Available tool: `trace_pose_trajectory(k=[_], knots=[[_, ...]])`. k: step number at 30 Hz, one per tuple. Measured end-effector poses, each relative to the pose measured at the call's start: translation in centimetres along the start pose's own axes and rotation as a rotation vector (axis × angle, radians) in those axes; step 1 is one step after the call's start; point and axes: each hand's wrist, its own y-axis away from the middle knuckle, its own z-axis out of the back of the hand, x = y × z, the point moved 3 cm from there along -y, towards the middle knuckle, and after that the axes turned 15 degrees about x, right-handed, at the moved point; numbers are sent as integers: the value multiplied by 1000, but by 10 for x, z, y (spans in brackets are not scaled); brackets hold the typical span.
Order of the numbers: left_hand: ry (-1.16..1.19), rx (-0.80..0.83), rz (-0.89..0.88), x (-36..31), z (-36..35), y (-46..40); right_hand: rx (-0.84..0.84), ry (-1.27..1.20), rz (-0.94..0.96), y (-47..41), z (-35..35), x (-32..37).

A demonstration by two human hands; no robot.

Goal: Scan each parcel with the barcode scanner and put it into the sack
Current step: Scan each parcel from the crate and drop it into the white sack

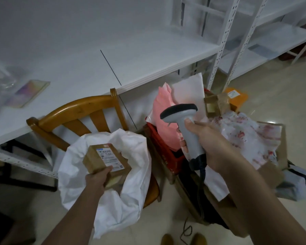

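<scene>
Box (105,159) looks light and stiff, cardboard w/ taped faces, prob a bit slick, so keep your grip on the near edge, thumb on top. It's small, brown, white label w/ barcode facing up. Your left hand (97,177) pinches it right over the open mouth of the white sack (117,200). Right hand (204,147) is wrapped round the scanner (183,119) handle, head pointing left, up and apart from the box.
</scene>
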Motion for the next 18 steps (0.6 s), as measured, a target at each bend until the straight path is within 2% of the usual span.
trace_pose_trajectory(k=[4, 7, 10, 15, 18], knots=[[-63, -107, -39, 4, 4, -26, -73, 6, -67, -15, 6, -21], [-121, -109, 0, 8, -6, -31, -93, -48, -53, -14, 12, -26], [-124, -3, 47, 6, -34, -26, -142, -130, -36, -3, 26, -22], [-414, 141, -59, -27, -124, 13, -258, -148, 25, 36, 67, -3], [-379, 367, -194, -39, -201, 51, -325, -150, 110, 66, 97, 5]])
